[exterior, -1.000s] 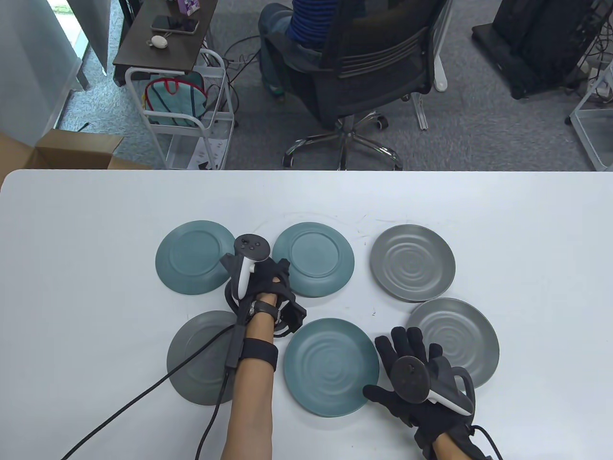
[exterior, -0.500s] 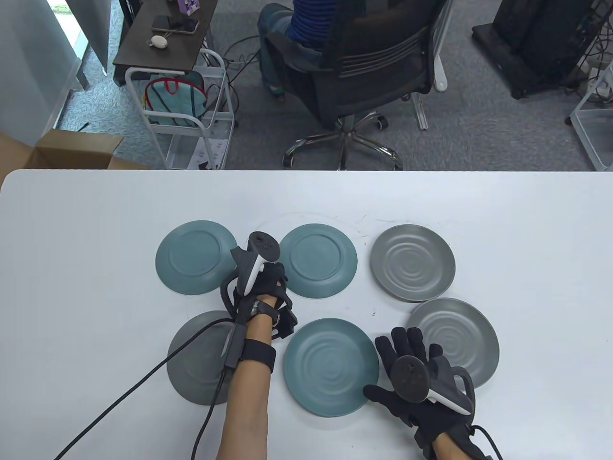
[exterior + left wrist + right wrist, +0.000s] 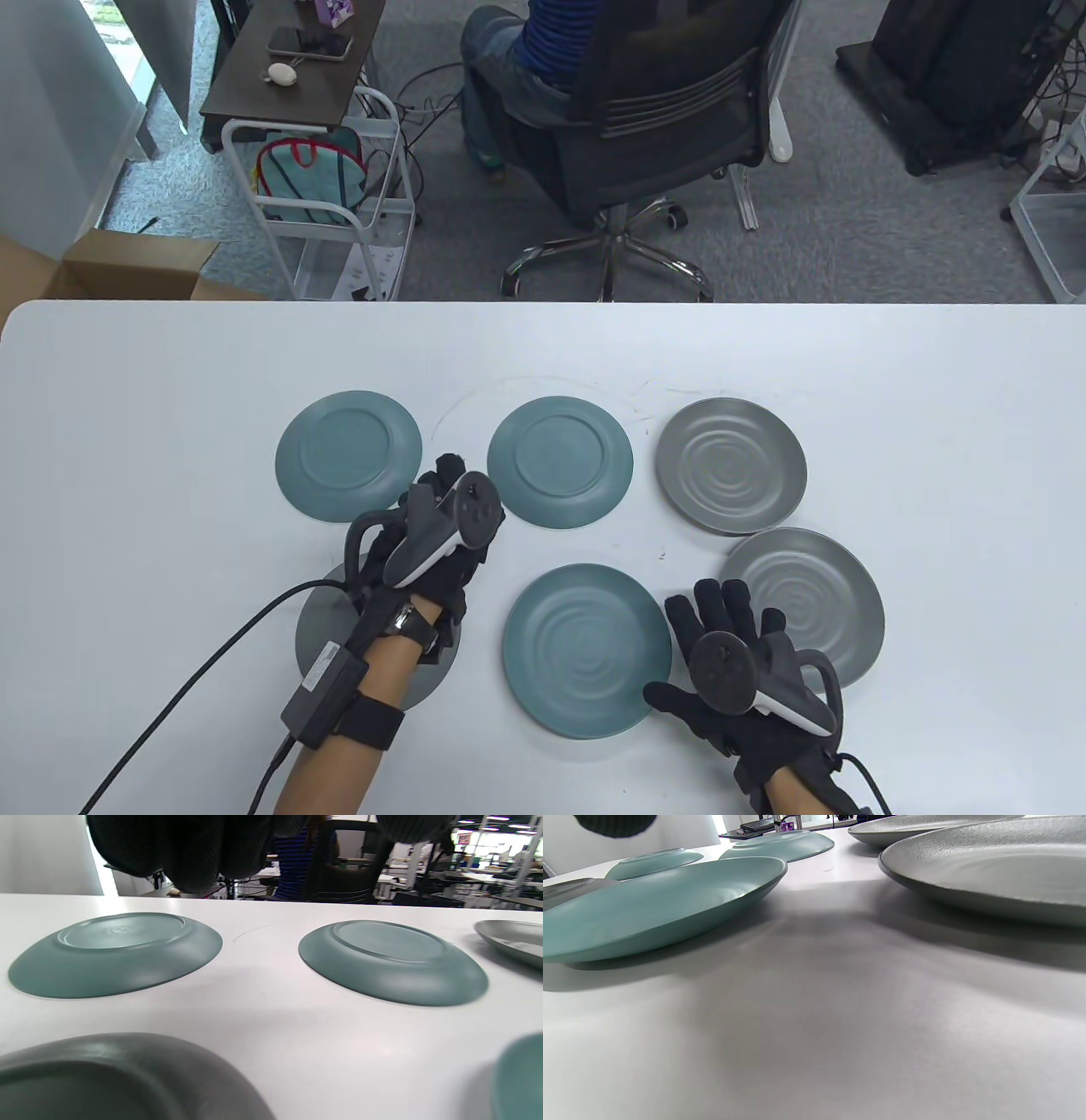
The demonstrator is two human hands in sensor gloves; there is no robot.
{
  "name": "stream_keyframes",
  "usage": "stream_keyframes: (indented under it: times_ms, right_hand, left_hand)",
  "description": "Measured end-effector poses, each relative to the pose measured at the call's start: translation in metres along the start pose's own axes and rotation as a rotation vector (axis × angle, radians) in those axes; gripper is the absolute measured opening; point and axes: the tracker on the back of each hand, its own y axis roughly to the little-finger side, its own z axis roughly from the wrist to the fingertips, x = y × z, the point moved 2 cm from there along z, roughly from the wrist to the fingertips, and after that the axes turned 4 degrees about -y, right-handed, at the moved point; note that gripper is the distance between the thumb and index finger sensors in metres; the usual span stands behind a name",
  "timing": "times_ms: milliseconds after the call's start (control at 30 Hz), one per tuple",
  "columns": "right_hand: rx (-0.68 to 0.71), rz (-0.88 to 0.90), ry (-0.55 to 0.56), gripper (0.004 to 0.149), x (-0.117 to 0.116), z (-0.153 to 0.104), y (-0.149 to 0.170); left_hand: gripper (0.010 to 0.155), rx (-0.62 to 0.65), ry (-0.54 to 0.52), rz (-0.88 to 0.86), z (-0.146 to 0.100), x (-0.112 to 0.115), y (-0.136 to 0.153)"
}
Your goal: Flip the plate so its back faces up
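Six plates lie on the white table (image 3: 170, 382). The far left teal plate (image 3: 348, 454) and the far middle teal plate (image 3: 560, 463) lie back up; both also show in the left wrist view (image 3: 114, 952) (image 3: 390, 961). The far right grey plate (image 3: 730, 465), the near right grey plate (image 3: 814, 594) and the near middle teal plate (image 3: 585, 649) lie face up. My left hand (image 3: 445, 480) hovers empty over the far edge of the near left grey plate (image 3: 322, 632), which seems back up. My right hand (image 3: 704, 645) rests flat with fingers spread between the near teal and grey plates.
An office chair (image 3: 645, 127) with a seated person stands beyond the table's far edge. A white cart (image 3: 322, 195) and a cardboard box (image 3: 127, 263) stand at the far left. The left glove's cable (image 3: 195, 679) trails over the near left of the table.
My left hand has drawn back from the far middle teal plate's left rim toward me and to the left, turning palm down over the near left grey plate. My right hand has not moved.
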Motion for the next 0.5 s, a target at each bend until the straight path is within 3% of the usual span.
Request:
stream_keyframes:
  times_ms: [333, 500]
  right_hand:
    - [-0.005, -0.020, 0.005, 0.093, 0.000, -0.001, -0.001]
    - [-0.009, -0.022, 0.004, 0.093, 0.000, -0.001, -0.001]
  left_hand:
    - [0.089, 0.109, -0.001, 0.101, -0.065, 0.025, 0.013]
    - [0.090, 0.097, 0.050, 0.132, -0.080, 0.041, 0.028]
